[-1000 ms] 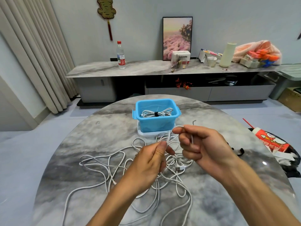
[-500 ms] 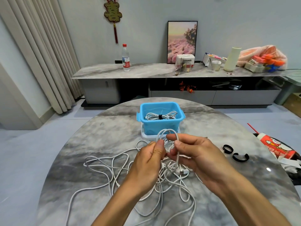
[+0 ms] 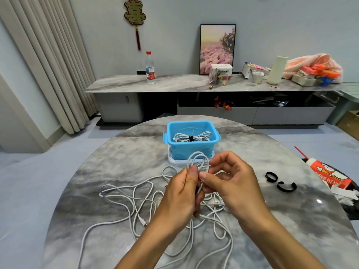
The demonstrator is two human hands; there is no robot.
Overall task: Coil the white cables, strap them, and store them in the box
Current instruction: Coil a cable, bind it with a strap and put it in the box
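Note:
Loose white cables (image 3: pixel 136 206) lie tangled over the round marble table (image 3: pixel 108 158). My left hand (image 3: pixel 180 197) pinches a small coil of white cable (image 3: pixel 198 160) whose loops stand up above my thumb. My right hand (image 3: pixel 231 183) pinches the same cable just right of the left thumb. Behind the hands, a blue box (image 3: pixel 191 150) sits on its white lid and holds a coiled white cable bound with a black strap (image 3: pixel 191 138). Two black straps (image 3: pixel 271 176) (image 3: pixel 286 187) lie on the table to the right.
A red and white carton (image 3: pixel 330 175) leans at the table's right edge. Beyond the table runs a long marble sideboard (image 3: pixel 174 84) with a water bottle (image 3: pixel 150 68), a framed picture, boxes and bags. Curtains hang at the left.
The cable between my hands has gained loops: a single strand a second ago, now a small upright coil. My hands have drawn closer together. Camera view shifted slightly, revealing the black straps.

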